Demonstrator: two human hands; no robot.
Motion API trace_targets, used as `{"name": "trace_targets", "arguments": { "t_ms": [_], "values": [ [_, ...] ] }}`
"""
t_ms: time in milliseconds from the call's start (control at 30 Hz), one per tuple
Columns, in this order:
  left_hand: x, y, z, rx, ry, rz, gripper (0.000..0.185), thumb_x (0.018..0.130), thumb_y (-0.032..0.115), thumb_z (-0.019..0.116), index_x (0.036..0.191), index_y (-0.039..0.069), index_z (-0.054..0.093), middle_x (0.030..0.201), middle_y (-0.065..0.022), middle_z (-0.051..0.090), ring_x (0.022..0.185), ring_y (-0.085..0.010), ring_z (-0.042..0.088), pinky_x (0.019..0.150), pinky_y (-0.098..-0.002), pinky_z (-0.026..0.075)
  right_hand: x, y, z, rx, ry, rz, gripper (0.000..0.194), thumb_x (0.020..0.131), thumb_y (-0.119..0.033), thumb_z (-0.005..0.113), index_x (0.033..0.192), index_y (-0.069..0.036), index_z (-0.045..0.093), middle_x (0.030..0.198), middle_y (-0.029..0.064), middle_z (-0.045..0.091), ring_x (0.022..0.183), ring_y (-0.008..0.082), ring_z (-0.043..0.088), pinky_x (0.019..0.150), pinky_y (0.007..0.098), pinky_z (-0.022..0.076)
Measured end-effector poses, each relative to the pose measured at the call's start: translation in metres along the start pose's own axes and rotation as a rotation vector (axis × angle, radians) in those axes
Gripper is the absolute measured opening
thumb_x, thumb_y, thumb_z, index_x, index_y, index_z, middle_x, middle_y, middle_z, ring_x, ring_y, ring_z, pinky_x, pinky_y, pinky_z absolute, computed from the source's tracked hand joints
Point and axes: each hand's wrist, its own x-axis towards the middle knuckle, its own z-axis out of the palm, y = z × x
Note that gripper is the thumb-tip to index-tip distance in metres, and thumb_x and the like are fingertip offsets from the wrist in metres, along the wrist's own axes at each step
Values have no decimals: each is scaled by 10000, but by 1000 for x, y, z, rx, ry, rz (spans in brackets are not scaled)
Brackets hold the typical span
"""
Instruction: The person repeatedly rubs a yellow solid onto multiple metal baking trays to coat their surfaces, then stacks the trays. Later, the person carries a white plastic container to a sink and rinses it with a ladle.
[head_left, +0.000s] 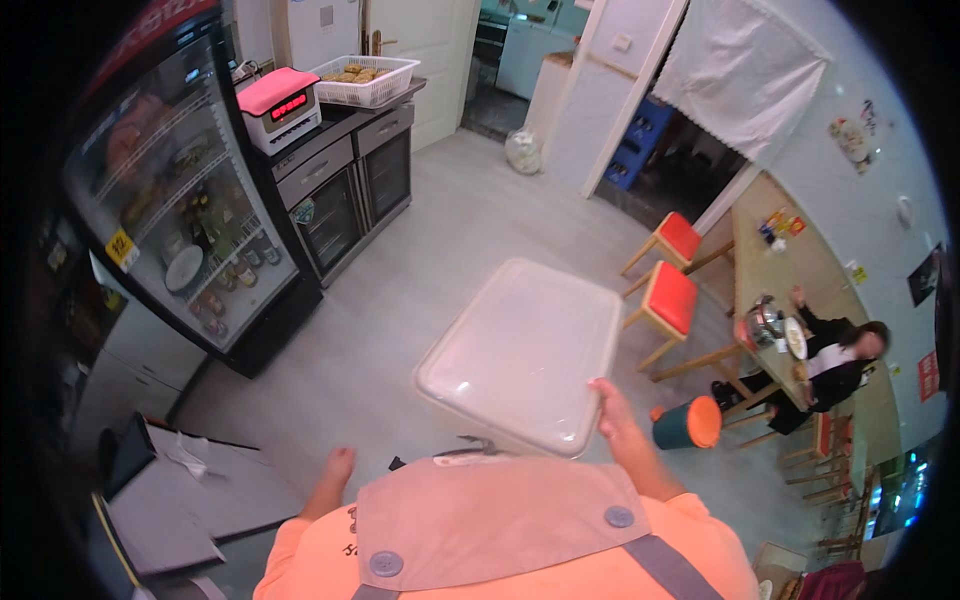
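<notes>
A large rectangular plastic storage box (525, 345), whitish and translucent with a lid on it, is held tilted before my body above the floor. My right hand (613, 409) grips its right side, thumb up by the lid's rim. The box's contents cannot be made out through the lid. My left hand (343, 463) hangs apart from the box, low on the left, with nothing visible in it. Its fingers are foreshortened, so how far they are spread is unclear. Below, a brown apron (495, 517) covers my orange shirt.
A glass-door drinks fridge (195, 202) and a metal counter (345, 150) stand left, the counter bearing a white basket (369, 91) of food. Red-seated stools (670, 296), a lidded bin (686, 424) and a table (750, 262) with a seated person (832, 367) are right. Doorways lie ahead.
</notes>
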Motion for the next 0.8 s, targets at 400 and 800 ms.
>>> {"name": "trace_targets", "arguments": {
  "t_ms": [400,800],
  "values": [
    [304,583,102,-175,-276,360,583,866,467,598,1111,-60,553,955,-140,632,844,-192,586,755,-337,468,439,-200,99,-136,169,-225,284,779,-131,649,989,14,524,956,122,609,901,219,596,815,362,491],
    [618,843,109,-618,-96,245,463,858,431,613,926,-27,597,833,-95,620,705,-188,576,624,-348,473,879,-429,275,-411,-124,19,285,812,-171,625,1019,1,532,958,131,608,856,234,606,737,371,511]
  ]
}}
